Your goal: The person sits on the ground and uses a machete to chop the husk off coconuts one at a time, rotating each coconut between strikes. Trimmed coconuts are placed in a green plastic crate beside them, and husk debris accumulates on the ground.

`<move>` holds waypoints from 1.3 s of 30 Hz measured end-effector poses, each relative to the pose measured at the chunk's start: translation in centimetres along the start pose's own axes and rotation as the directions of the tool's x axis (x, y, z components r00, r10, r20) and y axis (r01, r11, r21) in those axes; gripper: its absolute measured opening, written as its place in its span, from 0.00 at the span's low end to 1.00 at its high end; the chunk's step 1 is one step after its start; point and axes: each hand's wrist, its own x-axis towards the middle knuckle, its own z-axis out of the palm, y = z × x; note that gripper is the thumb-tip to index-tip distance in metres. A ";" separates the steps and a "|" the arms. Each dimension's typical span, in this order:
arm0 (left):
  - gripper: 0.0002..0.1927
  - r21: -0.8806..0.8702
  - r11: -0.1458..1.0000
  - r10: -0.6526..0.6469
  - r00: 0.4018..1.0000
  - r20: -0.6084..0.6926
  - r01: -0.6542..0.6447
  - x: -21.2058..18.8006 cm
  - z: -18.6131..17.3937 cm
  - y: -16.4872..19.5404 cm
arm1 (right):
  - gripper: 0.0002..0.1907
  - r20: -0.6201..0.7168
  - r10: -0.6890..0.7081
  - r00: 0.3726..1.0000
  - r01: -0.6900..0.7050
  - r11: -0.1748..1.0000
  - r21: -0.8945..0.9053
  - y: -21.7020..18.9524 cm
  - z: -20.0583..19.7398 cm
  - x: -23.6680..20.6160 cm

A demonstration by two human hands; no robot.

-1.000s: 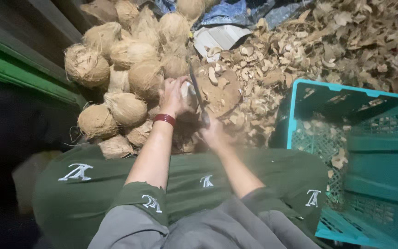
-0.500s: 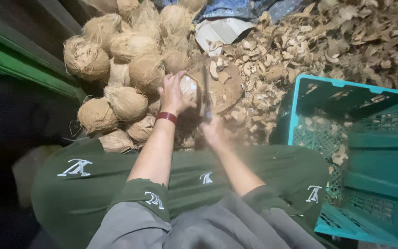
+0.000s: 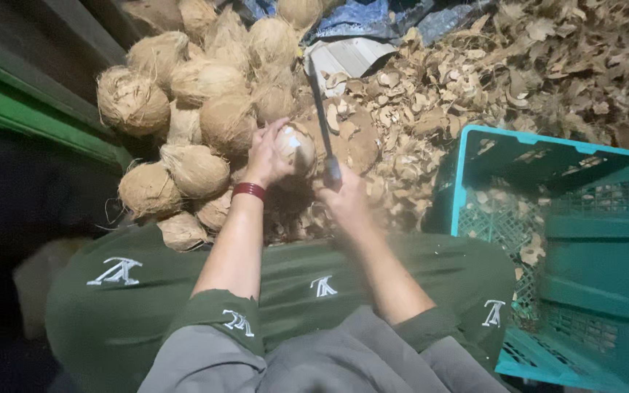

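Note:
My left hand (image 3: 265, 154), a red band on its wrist, grips a partly peeled coconut (image 3: 297, 145) with a white patch showing. Just to the right of it, my right hand (image 3: 343, 196) holds the handle of a long dark knife (image 3: 322, 116). The blade points up and away, beside the coconut's right side. Both hands are over a round wooden block (image 3: 354, 138). Behind and to the left lies a pile of brown husked coconuts (image 3: 198, 109).
A teal plastic crate (image 3: 569, 247) stands at the right with husk bits inside. Brown shell and husk scraps (image 3: 518, 80) cover the ground at the back right. A green ledge (image 3: 30, 116) runs along the left. My green-clothed knees fill the lower view.
The knife has lifted from beside the coconut and its blade now points up and away. My left hand has kept hold of the coconut, turning it slightly.

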 end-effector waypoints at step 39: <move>0.71 0.416 0.905 -0.176 0.968 0.178 0.088 3.9 0.4 3.3 | 0.14 0.018 -0.176 0.984 0.174 0.947 -0.271 2.8 -0.8 0.7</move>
